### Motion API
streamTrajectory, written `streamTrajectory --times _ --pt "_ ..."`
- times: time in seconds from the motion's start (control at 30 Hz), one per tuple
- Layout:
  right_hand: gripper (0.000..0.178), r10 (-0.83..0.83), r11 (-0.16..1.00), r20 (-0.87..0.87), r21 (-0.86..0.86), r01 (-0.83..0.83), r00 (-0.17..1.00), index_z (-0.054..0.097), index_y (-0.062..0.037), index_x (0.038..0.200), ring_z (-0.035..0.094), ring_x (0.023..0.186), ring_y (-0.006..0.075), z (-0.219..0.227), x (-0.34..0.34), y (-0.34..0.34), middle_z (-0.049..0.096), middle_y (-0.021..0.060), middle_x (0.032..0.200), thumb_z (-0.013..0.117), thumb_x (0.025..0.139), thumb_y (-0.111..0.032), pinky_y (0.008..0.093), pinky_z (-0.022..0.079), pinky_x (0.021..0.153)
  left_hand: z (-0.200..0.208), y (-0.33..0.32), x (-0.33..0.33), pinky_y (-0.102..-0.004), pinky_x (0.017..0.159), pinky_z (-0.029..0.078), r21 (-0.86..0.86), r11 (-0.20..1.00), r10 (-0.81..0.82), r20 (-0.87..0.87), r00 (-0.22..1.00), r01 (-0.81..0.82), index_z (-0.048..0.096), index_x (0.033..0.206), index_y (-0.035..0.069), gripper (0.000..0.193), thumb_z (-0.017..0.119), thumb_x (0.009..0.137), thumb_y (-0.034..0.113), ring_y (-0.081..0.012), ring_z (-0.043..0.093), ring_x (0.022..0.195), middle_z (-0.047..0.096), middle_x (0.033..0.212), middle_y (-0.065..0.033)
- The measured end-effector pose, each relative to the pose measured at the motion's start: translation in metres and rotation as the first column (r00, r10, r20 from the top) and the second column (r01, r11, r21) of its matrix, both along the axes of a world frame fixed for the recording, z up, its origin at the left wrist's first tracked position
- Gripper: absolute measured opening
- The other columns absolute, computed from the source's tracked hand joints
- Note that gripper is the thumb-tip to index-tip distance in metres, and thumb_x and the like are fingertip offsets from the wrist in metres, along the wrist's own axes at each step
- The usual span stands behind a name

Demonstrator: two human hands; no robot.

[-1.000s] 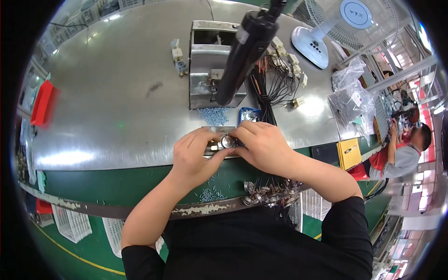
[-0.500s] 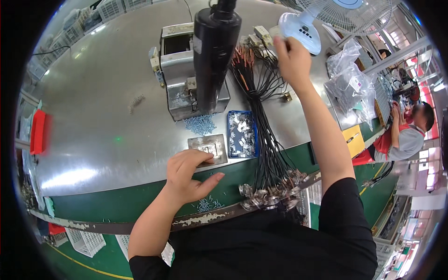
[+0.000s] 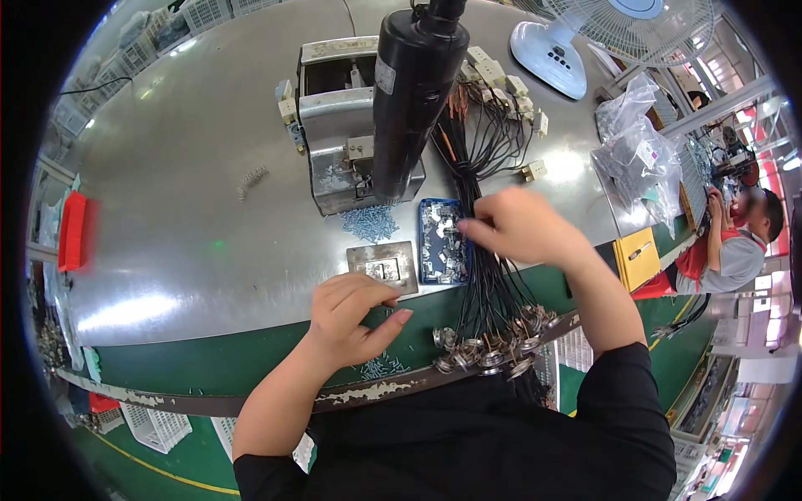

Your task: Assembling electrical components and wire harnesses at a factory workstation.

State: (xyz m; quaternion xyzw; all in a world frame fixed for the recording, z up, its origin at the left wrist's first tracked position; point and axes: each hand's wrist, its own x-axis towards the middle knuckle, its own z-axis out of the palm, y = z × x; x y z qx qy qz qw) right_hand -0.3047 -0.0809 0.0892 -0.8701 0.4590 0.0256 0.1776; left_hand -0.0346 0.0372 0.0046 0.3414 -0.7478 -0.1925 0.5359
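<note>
Metal-topped bench [image 3: 167,209] in a workshop, green strip [image 3: 209,342] along the near edge, pale blue fan [image 3: 551,63] at far right. Co-worker [image 3: 727,259] in a red apron further right, off this bench. Metal fixture [image 3: 338,125] with a black cylinder [image 3: 413,108] leaning over it sits mid-bench. Flat metal plate [image 3: 363,255] with a slotted centre lies in front of it, blue tray [image 3: 423,250] of small metal parts [image 3: 441,250] just to the plate's right. Left hand [image 3: 347,321] is at the plate's near edge, thumb spread away from the fingers; fingertips overlap the plate, can't tell if they touch. Right hand [image 3: 530,225] is over the tray's right side, fingers curled in, thumb side toward the parts; can't tell if it's pinching one. Black cable bundle [image 3: 480,280] runs beside the tray, partly under the right hand, from white connectors [image 3: 501,79] down to round metal pieces [image 3: 493,351] at the near edge. Bluish pins: one pile [image 3: 370,223] between fixture and plate, another scatter [image 3: 380,366] on the green strip below the left hand.
</note>
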Motion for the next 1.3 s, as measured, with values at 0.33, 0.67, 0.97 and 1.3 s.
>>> streamTrajectory --times 0.33,0.67,0.97,1.3 --pt "0.036 -0.469 0.874 0.454 0.363 0.324 0.757 0.061 -0.0033 0.075 0.059 0.058 0.0195 -0.022 -0.006 0.008 0.061 0.0049 0.065 0.067 0.102 -0.027 0.0345 0.047 0.057 0.009 0.009 -0.008 -0.0351 0.073 0.058 0.109 0.983 -0.148 0.003 0.989 0.147 0.068 0.114 0.001 0.036 0.083 0.082 0.006 -0.0263 0.075 0.078 0.074 0.087 -0.0108" --pt "0.024 -0.391 0.887 0.446 0.415 0.2 0.805 0.065 -0.0034 0.101 0.059 0.067 0.0133 0.003 0.029 0.038 0.062 -0.0014 0.08 0.072 0.101 -0.026 0.0297 0.046 0.061 0.046 0.023 -0.015 -0.0335 0.086 0.057 0.297 0.546 -0.27 -0.823 0.5 0.783 0.047 0.149 0.001 0.073 0.086 0.087 0.006 -0.0181 0.071 0.09 0.071 0.103 -0.0119" --pt "0.031 0.572 0.815 0.417 -0.195 -0.545 0.706 0.065 -0.0012 0.114 0.069 0.087 0.037 0.011 0.084 0.03 0.068 0.0157 0.098 0.075 0.094 -0.024 0.0435 0.055 0.075 0.029 -0.002 0.036 -0.0242 0.055 0.047 0.469 0.717 0.135 -0.819 0.558 0.515 0.057 0.112 0.001 0.026 0.073 0.091 -0.002 -0.0113 0.06 0.062 0.066 0.078 -0.0072" --pt "0.011 0.319 0.8 0.699 0.164 -0.577 0.64 0.071 -0.0018 0.107 0.071 0.074 0.0349 0.003 0.099 0.012 0.073 0.0152 0.085 0.068 0.098 -0.008 0.0395 0.054 0.065 0.035 -0.001 0.065 -0.0254 0.054 0.043 0.497 0.813 -0.015 -0.502 0.864 0.304 0.049 0.088 0.007 0.027 0.072 0.098 0.016 -0.014 0.057 0.059 0.064 0.072 -0.0104"
